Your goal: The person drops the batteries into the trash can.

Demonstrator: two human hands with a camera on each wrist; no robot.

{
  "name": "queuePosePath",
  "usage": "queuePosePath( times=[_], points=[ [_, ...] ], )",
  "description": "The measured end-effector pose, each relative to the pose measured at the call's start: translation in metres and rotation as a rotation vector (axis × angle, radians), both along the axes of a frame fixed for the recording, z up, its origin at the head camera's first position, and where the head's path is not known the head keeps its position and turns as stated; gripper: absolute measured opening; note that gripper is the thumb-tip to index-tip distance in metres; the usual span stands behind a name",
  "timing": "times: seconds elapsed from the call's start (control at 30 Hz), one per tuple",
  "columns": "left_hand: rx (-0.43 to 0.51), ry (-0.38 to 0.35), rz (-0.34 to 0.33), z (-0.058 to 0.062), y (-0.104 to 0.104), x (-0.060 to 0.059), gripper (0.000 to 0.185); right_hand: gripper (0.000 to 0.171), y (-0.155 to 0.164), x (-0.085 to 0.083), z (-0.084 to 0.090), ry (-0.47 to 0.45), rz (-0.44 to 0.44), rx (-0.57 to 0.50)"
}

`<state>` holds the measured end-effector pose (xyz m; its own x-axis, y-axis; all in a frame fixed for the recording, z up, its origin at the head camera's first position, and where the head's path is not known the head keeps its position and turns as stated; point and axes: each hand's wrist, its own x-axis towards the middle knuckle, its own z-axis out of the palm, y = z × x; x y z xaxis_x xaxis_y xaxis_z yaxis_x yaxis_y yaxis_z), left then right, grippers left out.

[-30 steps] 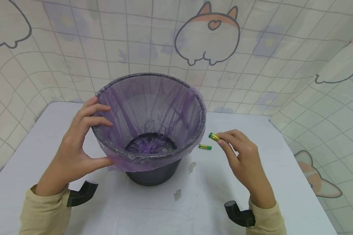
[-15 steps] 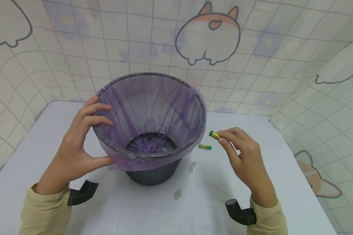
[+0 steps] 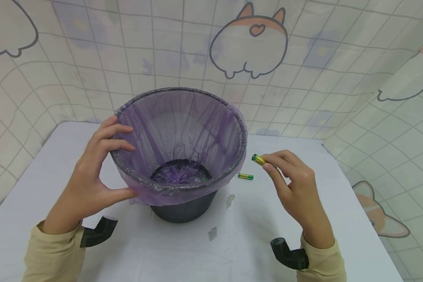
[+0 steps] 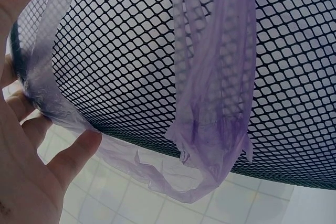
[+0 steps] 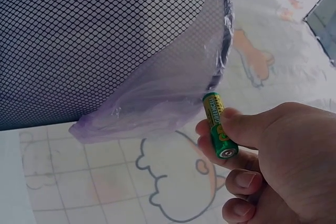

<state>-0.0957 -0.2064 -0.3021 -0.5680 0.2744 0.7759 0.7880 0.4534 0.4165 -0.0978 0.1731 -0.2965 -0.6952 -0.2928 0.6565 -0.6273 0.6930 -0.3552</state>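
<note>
A black mesh waste basket [image 3: 183, 207] lined with a purple plastic bag [image 3: 178, 129] stands on the white table [image 3: 162, 250]. My left hand [image 3: 91, 172] grips its near-left rim, fingers over the edge and thumb below; the left wrist view shows the mesh wall [image 4: 157, 56] and the bag's overhang [image 4: 210, 129]. My right hand [image 3: 292, 184] pinches a green and gold battery [image 3: 258, 159] just right of the basket rim, above the table. The right wrist view shows that battery [image 5: 219, 129] between thumb and fingers, close to the rim. A second battery [image 3: 245, 176] lies on the table beside the basket.
Two small paper scraps [image 3: 230, 200] lie on the table in front of the basket. A cartoon-print curtain [image 3: 250, 43] hangs behind and to the right. The table edge runs close on the right.
My right hand has lifted the battery slightly and drawn it a little toward the basket rim. The left hand and the basket have not moved.
</note>
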Motion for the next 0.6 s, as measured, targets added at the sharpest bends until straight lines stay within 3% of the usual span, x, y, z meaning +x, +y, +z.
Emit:
queuePosePath(
  times=[0.6],
  points=[
    [-0.009,-0.011,0.007,0.001,0.000,0.000,0.078,0.020,-0.005,-0.004,0.013,0.036,0.043,-0.009]
  ],
)
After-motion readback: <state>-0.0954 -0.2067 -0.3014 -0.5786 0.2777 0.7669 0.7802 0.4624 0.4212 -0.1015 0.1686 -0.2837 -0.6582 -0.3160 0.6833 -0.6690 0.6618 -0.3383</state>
